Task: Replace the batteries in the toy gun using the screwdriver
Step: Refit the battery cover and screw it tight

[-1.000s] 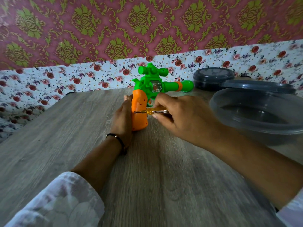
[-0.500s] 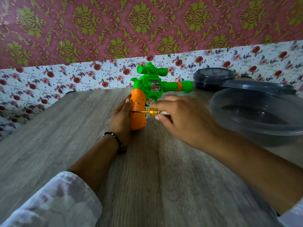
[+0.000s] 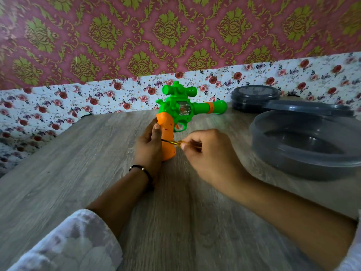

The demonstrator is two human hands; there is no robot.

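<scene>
Orange-gripped toy gun (image 3: 170, 132), upright, left hand (image 3: 149, 147) wrapped around grip; right hand (image 3: 211, 153) pinched screwdriver (image 3: 175, 142), tip at grip. Advised: steady axial pressure, gun braced.

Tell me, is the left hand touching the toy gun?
Touching. The head view shows the left hand wrapped around the orange grip of the toy gun, thumb lying on its near face.

Soft, even daylight lit the scene, fairly dim toward the lower corners. Wide-angle distortion bowed the wall (image 3: 175, 36) and the table (image 3: 58, 163) edge, and the near sleeve (image 3: 68, 245) was blurred; shadows were faint.
</scene>
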